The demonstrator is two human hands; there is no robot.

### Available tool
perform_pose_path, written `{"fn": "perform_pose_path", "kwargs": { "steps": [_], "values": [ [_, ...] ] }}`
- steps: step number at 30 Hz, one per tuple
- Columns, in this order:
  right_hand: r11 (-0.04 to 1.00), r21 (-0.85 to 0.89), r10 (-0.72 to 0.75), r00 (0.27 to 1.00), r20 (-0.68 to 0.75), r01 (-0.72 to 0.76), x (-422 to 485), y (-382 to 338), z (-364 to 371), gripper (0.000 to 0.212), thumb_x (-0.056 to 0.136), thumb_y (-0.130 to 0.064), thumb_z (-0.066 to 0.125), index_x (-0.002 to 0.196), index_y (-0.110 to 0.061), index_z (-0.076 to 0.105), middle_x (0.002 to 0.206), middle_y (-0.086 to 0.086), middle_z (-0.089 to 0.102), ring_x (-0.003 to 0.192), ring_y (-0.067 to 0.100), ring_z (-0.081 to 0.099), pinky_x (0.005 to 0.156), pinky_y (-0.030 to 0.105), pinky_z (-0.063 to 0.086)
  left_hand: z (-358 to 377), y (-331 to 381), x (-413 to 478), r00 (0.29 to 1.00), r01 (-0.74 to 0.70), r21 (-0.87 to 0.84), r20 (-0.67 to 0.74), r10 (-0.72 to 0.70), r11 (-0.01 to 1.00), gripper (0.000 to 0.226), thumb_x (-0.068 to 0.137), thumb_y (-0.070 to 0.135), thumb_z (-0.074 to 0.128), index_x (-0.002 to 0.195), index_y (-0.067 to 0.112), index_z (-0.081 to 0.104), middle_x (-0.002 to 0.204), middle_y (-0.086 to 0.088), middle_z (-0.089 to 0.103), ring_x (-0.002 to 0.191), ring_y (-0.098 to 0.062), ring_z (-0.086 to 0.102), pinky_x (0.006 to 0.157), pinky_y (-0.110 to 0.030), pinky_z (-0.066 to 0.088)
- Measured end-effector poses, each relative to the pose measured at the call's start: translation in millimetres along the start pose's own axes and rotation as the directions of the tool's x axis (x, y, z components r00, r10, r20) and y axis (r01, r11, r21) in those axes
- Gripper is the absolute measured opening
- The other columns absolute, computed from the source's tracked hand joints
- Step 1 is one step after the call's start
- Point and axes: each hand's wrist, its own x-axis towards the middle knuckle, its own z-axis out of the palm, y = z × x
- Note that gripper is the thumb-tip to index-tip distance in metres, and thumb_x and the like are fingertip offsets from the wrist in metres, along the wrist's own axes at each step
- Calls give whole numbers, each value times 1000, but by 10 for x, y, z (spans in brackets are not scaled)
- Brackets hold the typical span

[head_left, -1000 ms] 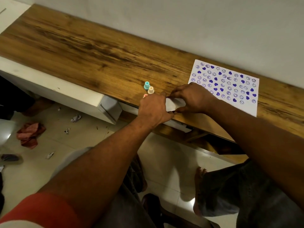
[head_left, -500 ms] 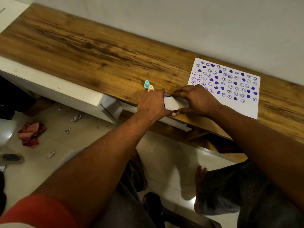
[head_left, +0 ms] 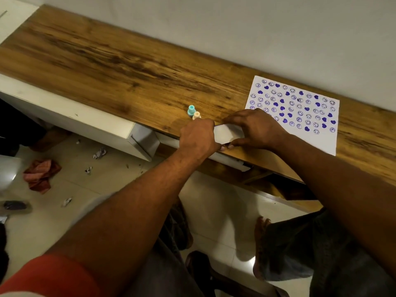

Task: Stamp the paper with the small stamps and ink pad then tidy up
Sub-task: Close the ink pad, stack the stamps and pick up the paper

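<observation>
Wood-grain bench [head_left: 120, 67] with smooth satin finish, matt white paper [head_left: 300, 116] at three o'clock, small smooth plastic stamps [head_left: 191, 111], glossy tiled floor [head_left: 214, 211], crumpled red cloth [head_left: 40, 174]

Setting: a lived-in room in a home. A wood-grain desk top [head_left: 128, 67] runs along a plain pale wall [head_left: 235, 22] across the upper frame. Below are glossy cream floor tiles [head_left: 214, 211]. At lower left, a crumpled red cloth [head_left: 40, 174] and paper scraps [head_left: 99, 153] lie on the floor. A bare foot [head_left: 260, 243] shows at lower right.
</observation>
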Motion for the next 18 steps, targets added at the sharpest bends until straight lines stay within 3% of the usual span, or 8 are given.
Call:
{"fn": "perform_pose_path", "kwargs": {
  "steps": [9,11,15,18],
  "values": [
    [994,-112,-7,999,42,11,-30,30,-92,68,82,-60,74,139,-25,60,139,2,62,126,25,57,95,45,50,-58,37,-66,1000,-26,-31,14,26,999,80,68,76,80,128,26,62,113,0,69,106,-20,64,81,-36,51],
    [996,-94,-5,999,53,10,-24,8,-115,68,82,-58,74,140,-26,58,140,3,60,127,26,56,97,45,50,-67,47,-88,999,-37,-15,0,37,999,79,70,77,78,126,25,62,112,-1,68,105,-21,63,79,-35,49],
    [999,-12,47,999,-4,-47,-25,-22,-123,67,85,-36,80,146,-25,54,147,4,56,132,27,54,97,39,49,-142,106,-160,999,-3,44,-33,4,999,72,78,76,73,121,20,63,105,-2,65,103,-20,63,72,-33,40],
    [987,97,132,990,-45,-128,-54,-43,-83,65,88,-35,78,148,-25,52,146,2,58,131,26,55,100,40,49,-195,160,-212,1000,22,60,-18,-21,998,75,77,80,69,120,19,63,94,-2,54,97,-19,62,69,-33,41]
  ]
}}
